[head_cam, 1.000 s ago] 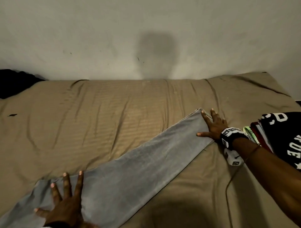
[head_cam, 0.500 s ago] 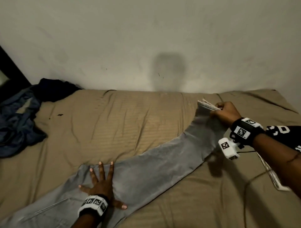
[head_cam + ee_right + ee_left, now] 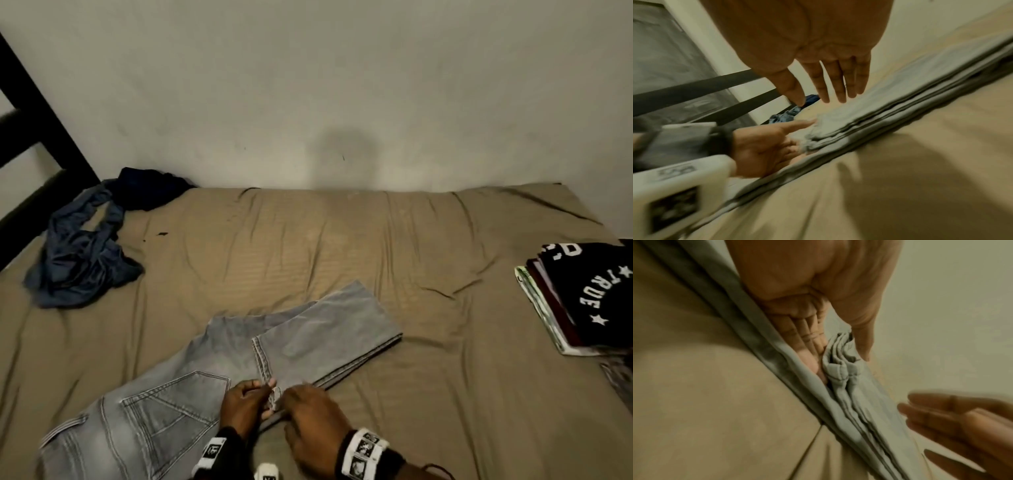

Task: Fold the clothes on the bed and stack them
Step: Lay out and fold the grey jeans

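Note:
Grey jeans lie on the tan bed sheet, with the legs folded back over themselves toward the seat. The back pocket faces up at the near left. My left hand pinches the leg hem between thumb and curled fingers at the near edge of the fold. My right hand hovers just right of it with straight fingers, holding nothing. The folded layers run away to the right.
A stack of folded clothes, topped by a black printed shirt, sits at the bed's right edge. Crumpled blue garments and a dark one lie at the far left by the black bed frame. The wall runs behind.
The right hand carried the leg hem from the far right back to the near side, folding the legs over, then let go. The left hand stopped pressing flat and took hold of the hem.

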Motion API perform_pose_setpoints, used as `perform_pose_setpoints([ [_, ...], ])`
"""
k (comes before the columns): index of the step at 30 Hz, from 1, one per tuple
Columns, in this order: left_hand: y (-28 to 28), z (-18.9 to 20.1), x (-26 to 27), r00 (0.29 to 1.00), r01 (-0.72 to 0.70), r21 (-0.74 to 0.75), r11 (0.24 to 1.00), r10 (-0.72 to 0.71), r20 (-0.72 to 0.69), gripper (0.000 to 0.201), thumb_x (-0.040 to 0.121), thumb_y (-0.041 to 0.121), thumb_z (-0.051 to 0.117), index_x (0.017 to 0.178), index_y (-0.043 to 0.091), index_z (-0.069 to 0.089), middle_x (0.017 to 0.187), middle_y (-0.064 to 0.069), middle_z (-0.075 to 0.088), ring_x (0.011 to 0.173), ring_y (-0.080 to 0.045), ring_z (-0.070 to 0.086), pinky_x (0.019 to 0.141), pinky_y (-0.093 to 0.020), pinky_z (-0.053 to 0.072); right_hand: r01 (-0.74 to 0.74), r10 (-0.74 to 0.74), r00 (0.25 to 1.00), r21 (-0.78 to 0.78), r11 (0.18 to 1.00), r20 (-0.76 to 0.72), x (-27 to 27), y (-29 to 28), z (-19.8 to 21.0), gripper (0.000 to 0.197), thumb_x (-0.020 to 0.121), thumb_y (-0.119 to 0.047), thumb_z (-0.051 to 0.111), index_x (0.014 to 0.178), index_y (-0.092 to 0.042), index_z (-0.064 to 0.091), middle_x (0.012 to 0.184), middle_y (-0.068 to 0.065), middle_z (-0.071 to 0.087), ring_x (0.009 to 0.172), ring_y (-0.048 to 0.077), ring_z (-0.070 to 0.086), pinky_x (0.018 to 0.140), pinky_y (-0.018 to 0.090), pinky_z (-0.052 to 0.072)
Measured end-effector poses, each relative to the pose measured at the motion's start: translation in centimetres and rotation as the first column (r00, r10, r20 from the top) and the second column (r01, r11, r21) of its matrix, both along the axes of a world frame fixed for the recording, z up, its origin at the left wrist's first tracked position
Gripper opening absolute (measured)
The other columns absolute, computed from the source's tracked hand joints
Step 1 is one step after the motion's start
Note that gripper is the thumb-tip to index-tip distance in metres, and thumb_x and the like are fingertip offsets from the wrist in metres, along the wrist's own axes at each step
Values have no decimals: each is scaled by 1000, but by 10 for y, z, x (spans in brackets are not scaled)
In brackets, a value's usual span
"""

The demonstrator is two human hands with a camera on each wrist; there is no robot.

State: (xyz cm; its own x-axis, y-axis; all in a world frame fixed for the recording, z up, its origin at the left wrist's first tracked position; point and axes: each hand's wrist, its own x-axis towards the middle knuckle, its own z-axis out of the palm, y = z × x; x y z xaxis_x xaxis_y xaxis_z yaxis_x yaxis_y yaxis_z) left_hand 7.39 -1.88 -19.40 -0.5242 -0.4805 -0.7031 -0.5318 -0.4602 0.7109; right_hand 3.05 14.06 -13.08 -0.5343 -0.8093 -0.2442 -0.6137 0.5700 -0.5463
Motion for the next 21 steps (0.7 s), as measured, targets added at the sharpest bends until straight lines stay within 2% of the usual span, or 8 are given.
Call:
perform_pose_setpoints([
  [2,0,-4,-4,1000,18,-43,999,-18,0,37,71,31,92,89,11,66,66,-2,63,68,-18,57,59,-29,52,138,-137,985,-5,990,-103,-25,19,-13,53,94,-36,42,141,-13,48,144,12,49,134,32,44,119,42,30],
  [4,0,-6,-10,999,34,-78,996,-33,10,35,71,28,93,79,14,62,64,-2,65,62,-18,55,58,-29,49,248,-233,954,58,967,-190,-69,40,-26,70,100,-51,38,158,-14,24,167,11,16,153,29,16,123,38,8],
  [6,-1,-10,-15,999,40,-158,987,-35,37,39,68,17,95,82,6,60,54,-4,60,47,-19,51,52,-29,48,277,-223,932,163,947,-286,-125,55,-40,86,97,-65,29,162,-15,1,166,8,-15,156,27,-6,124,42,-1],
  [8,-2,-16,-17,997,63,-218,974,-52,56,41,69,9,93,90,-3,60,53,-7,59,39,-18,50,44,-27,45,248,-143,930,290,924,-339,-175,68,-55,100,87,-79,20,160,-18,-11,161,5,-28,155,26,-15,125,49,0],
  [11,-4,-24,-15,997,73,-221,973,-65,41,34,75,4,88,93,-5,60,58,-7,58,41,-12,52,41,-25,47,136,-27,961,384,913,-276,-218,81,-82,119,75,-93,31,157,-25,-21,162,0,-31,154,26,-19,125,52,4],
  [16,-2,-34,-21,999,11,-253,967,-3,32,34,73,8,91,89,0,62,59,-6,61,47,-13,56,45,-28,50,103,-17,965,319,942,-262,-240,81,-108,138,65,-98,42,156,-17,-23,161,0,-34,151,21,-25,121,35,-7],
  [19,-2,-34,-19,999,28,-269,963,-21,27,40,75,21,91,95,3,62,59,-4,66,48,-13,59,50,-30,50,97,-13,971,339,936,-241,-247,79,-113,146,55,-106,29,154,-14,-28,158,2,-37,150,20,-26,123,34,-9],
  [21,-1,-23,-11,996,82,-287,954,-87,-3,51,74,40,89,104,11,60,70,-5,69,55,-16,62,56,-34,52,112,-18,971,390,914,-237,-247,76,-110,152,45,-110,13,152,-11,-29,160,8,-34,153,25,-20,124,37,-7],
])
